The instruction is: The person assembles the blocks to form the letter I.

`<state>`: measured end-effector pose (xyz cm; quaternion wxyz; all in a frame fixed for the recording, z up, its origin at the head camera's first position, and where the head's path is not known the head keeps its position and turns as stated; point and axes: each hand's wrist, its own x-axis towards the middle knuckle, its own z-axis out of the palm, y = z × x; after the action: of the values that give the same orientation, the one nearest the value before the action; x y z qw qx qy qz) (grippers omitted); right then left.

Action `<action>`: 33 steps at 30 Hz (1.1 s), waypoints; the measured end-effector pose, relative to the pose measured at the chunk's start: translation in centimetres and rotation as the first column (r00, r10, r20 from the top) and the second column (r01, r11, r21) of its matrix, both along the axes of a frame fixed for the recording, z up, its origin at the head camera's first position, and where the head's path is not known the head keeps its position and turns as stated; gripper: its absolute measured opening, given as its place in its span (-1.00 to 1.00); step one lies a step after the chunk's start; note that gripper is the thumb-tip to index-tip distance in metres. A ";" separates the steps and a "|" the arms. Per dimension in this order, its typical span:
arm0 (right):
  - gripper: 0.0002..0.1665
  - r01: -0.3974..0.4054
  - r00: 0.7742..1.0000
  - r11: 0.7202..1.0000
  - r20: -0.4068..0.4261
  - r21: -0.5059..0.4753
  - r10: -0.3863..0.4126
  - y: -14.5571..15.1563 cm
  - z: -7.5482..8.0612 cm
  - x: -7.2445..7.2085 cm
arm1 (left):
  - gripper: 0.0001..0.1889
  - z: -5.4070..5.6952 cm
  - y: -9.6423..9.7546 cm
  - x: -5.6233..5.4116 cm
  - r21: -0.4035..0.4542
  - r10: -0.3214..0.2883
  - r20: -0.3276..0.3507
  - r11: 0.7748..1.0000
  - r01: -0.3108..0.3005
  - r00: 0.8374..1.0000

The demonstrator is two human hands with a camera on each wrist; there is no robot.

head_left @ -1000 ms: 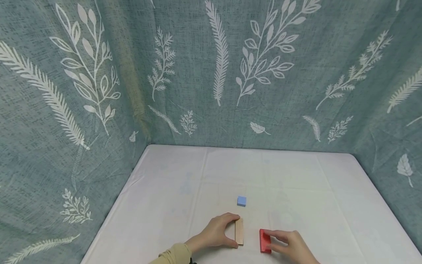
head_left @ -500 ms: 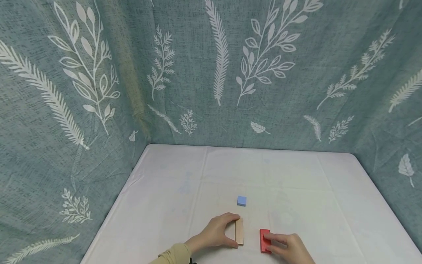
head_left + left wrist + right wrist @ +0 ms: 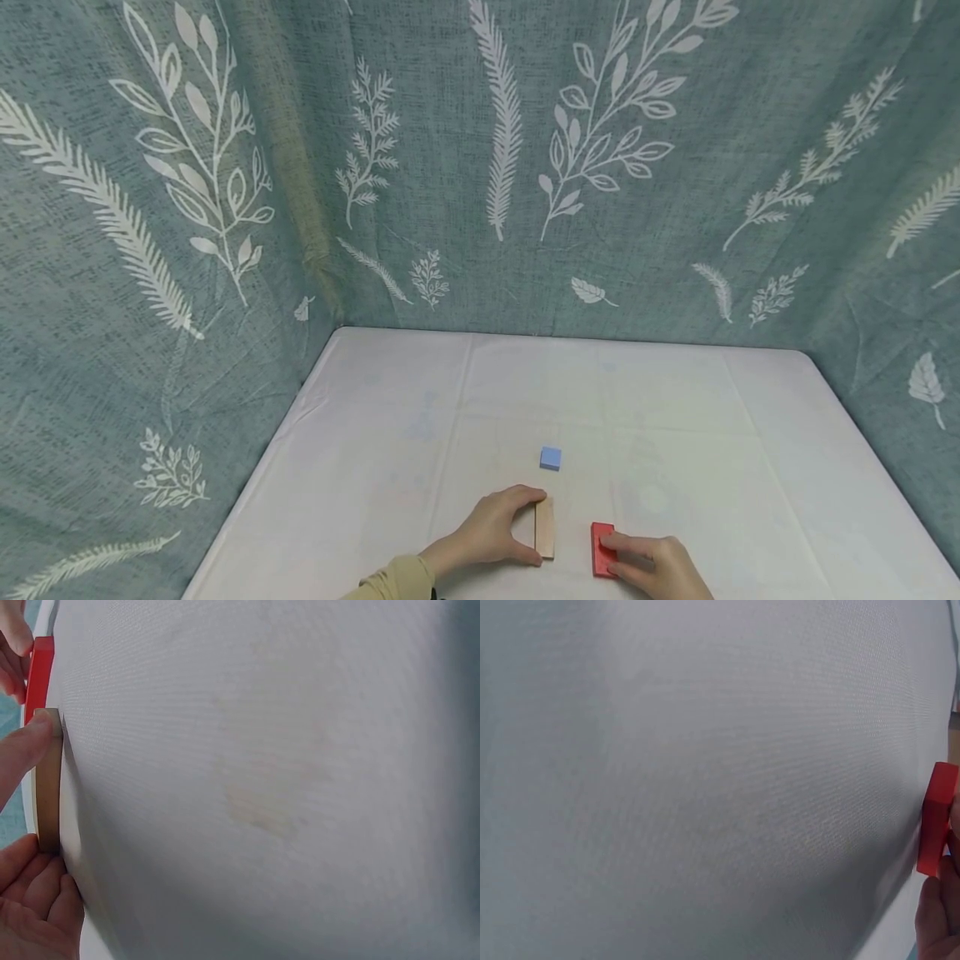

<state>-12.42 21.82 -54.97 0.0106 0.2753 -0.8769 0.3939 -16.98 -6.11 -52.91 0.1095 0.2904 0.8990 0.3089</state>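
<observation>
A flat strip of light wood [image 3: 544, 529] lies on the white table, its long side running away from me. My left hand [image 3: 491, 525] holds it by its two ends, thumb at the near end and fingers at the far end. To its right is a red rectangular block [image 3: 600, 542], roughly parallel to the strip. My right hand [image 3: 658, 562] grips the red block from the right, its bent finger and thumb on the block. In the right wrist view the red block [image 3: 936, 821] shows at the right edge with fingers [image 3: 934, 915] below it.
A small blue block [image 3: 551, 458] lies beyond the wooden strip. The white cloth [image 3: 397, 417] covers the table, and a green leaf-patterned curtain [image 3: 450, 167] hangs along its back and sides.
My right hand has shifted slightly left, its fingers moving further onto the red block. The left hand and the wooden strip have stayed in place.
</observation>
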 end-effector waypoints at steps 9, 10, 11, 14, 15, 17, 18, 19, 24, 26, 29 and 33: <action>-0.65 0.003 1.000 1.000 0.030 0.022 -0.004 -0.1 0.3 -0.1 | -0.22 0.0 0.0 0.0 -0.005 0.001 -0.016 1.000 -0.001 1.000; -0.64 0.002 0.999 1.000 0.036 0.023 -0.002 -0.1 0.3 -0.1 | -0.22 0.0 0.0 0.0 -0.005 0.002 -0.016 1.000 -0.002 1.000; -0.64 0.001 0.999 1.000 0.045 0.025 -0.003 -0.1 0.3 -0.1 | -0.22 0.0 0.0 0.0 -0.007 0.003 -0.016 1.000 -0.003 1.000; -0.63 0.005 0.997 0.999 0.073 0.033 -0.007 -0.2 0.4 -0.1 | -0.22 0.1 0.0 0.0 -0.010 0.007 -0.012 1.000 -0.008 1.000; -0.63 0.005 0.997 0.999 0.075 0.035 -0.008 -0.2 0.4 0.0 | -0.23 0.1 0.0 0.0 -0.012 0.009 -0.011 1.000 -0.009 1.000; -0.62 0.007 0.996 0.999 0.091 0.039 -0.011 -0.2 0.4 -0.1 | -0.23 0.1 0.0 0.0 -0.011 0.013 -0.006 1.000 -0.013 1.000; -0.62 0.009 0.995 0.999 0.099 0.040 -0.013 -0.2 0.4 -0.1 | -0.23 0.1 0.0 0.0 -0.008 0.015 -0.003 1.000 -0.015 1.000; -0.61 0.010 0.995 0.999 0.100 0.040 -0.013 -0.2 0.4 -0.1 | -0.23 0.1 0.0 -0.1 -0.007 0.017 0.001 1.000 -0.017 1.000; -0.61 0.004 0.994 0.999 0.105 0.034 -0.008 -0.2 0.4 -0.1 | -0.23 -0.2 0.0 -0.2 0.014 0.021 0.012 1.000 -0.021 1.000; -0.61 0.004 0.992 0.999 0.122 0.037 -0.008 -0.2 0.5 -0.1 | -0.23 -0.3 0.0 -0.1 0.026 0.025 0.020 0.999 -0.025 0.999; -0.61 0.008 0.988 0.999 0.154 0.045 -0.015 -0.3 0.7 -0.1 | -0.23 -0.4 -0.1 -0.1 0.048 0.034 0.033 0.998 -0.036 0.999; -0.62 0.009 0.991 0.999 0.132 0.048 -0.015 -0.3 0.7 -0.1 | -0.24 -0.1 -0.1 0.1 0.071 0.049 0.036 0.996 -0.052 0.998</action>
<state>-12.54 21.53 -54.27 -0.0517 0.2435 -0.8865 0.3901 -16.89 -6.19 -53.00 0.1067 0.2660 0.8924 0.3486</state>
